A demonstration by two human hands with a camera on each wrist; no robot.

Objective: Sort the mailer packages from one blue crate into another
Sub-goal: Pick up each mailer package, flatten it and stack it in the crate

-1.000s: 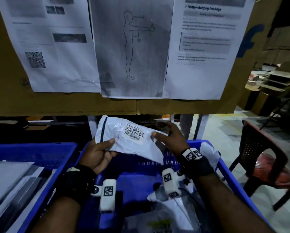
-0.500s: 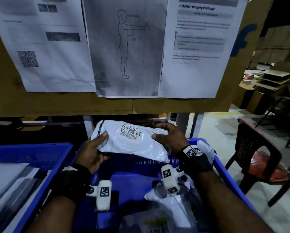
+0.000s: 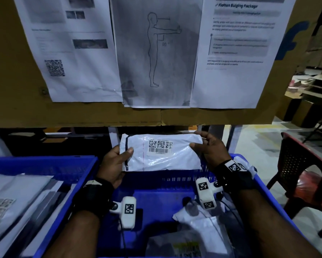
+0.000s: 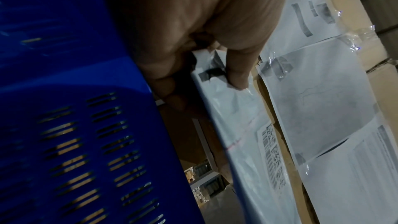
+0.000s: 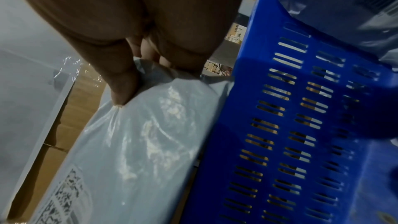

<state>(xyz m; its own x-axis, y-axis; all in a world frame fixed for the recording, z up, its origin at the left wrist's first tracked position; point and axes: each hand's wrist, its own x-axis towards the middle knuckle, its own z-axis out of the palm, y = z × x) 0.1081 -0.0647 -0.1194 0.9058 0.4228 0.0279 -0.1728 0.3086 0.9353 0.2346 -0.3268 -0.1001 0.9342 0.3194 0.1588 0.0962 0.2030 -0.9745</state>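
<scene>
We are holding one white mailer package (image 3: pixel 162 152) up flat over the far rim of the blue crate (image 3: pixel 167 194) directly in front of us, label side facing us, barcodes near its top middle. Our left hand (image 3: pixel 115 164) is clamping the package's left end, thumb lying across the front beside the black stripe, fingers curled behind. Our right hand (image 3: pixel 210 151) is pinching the right end, thumb on the front, fingers wrapping over the top corner. Both hands are closed on the same package, one at each end.

More mailers (image 3: pixel 197 231) are lying in the near part of this crate below our wrists. A second blue crate (image 3: pixel 44 168) is sitting just beside it on our left, carrying a stack of flat packages (image 3: pixel 16 198).

Printed sheets (image 3: pixel 156 53) are hanging on the cardboard panel (image 3: pixel 7 71) above the package. A dark chair (image 3: pixel 301 175) is standing off to the right.
</scene>
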